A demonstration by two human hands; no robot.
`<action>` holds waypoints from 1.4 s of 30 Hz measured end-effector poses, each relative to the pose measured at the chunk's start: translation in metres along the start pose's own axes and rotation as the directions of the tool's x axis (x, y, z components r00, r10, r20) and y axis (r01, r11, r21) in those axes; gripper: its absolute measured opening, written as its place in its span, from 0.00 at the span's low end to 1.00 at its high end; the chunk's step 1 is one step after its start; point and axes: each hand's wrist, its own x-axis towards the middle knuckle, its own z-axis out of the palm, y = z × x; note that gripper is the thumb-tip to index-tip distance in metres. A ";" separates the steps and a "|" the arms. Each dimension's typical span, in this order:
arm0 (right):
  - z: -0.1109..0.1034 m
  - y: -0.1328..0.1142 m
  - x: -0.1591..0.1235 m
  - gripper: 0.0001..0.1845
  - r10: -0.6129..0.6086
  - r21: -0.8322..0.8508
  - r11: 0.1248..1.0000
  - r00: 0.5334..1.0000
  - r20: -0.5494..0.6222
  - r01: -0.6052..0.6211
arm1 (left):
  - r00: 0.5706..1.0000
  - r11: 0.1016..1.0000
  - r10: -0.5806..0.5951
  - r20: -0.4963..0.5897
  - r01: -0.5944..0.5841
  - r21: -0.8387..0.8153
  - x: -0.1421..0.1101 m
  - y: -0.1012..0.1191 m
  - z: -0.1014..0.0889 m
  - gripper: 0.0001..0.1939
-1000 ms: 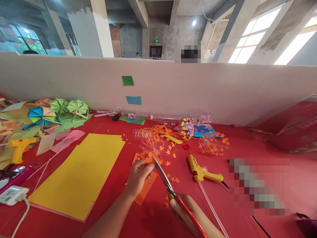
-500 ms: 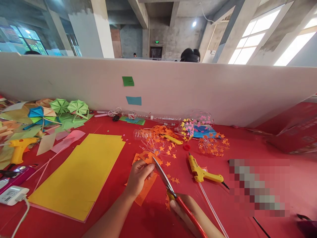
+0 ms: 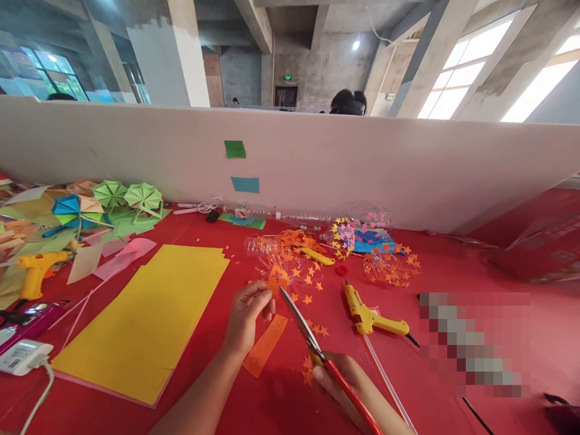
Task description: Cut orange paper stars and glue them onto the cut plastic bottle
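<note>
My left hand pinches a small piece of orange paper between thumb and fingers. My right hand is closed around red-handled scissors, whose blades look shut and point up at the paper's lower right edge; whether they touch it I cannot tell. An orange paper strip lies on the table below my left hand. Loose orange stars are scattered around the blades. Behind them, cut clear plastic with stars on it lies beside a heap of orange paper stars.
A yellow glue gun lies at right, a second glue gun at far left. Yellow sheets cover the left-centre of the red table. A yellow cutter and star-covered plastic lie farther back, before a white partition.
My left hand has shifted slightly left and turned, its orange paper now a smaller piece against the blades. More of the orange strip below shows. My right hand has barely moved.
</note>
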 end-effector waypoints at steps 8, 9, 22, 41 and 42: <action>-0.004 0.009 0.003 0.29 0.002 0.031 1.000 0.996 0.087 -0.004 | 1.000 0.999 0.007 -0.023 -0.006 0.038 0.003 0.001 0.000 0.11; -0.005 0.010 0.003 0.29 -0.011 0.032 0.999 0.994 0.108 0.008 | 1.000 0.999 0.010 -0.018 -0.009 0.050 0.003 0.000 -0.001 0.11; -0.008 0.017 0.003 0.27 -0.091 -0.029 0.995 0.982 0.165 0.097 | 0.997 0.985 0.061 0.053 -0.069 0.160 0.002 0.003 -0.002 0.11; -0.005 0.017 0.007 0.28 -0.049 -0.025 0.998 0.991 0.125 0.053 | 0.999 0.986 0.027 0.029 -0.031 0.166 0.004 0.002 -0.005 0.12; -0.005 0.017 0.007 0.28 -0.056 -0.026 0.998 0.991 0.124 0.059 | 0.999 0.987 0.022 0.025 -0.026 0.160 0.004 0.001 -0.005 0.12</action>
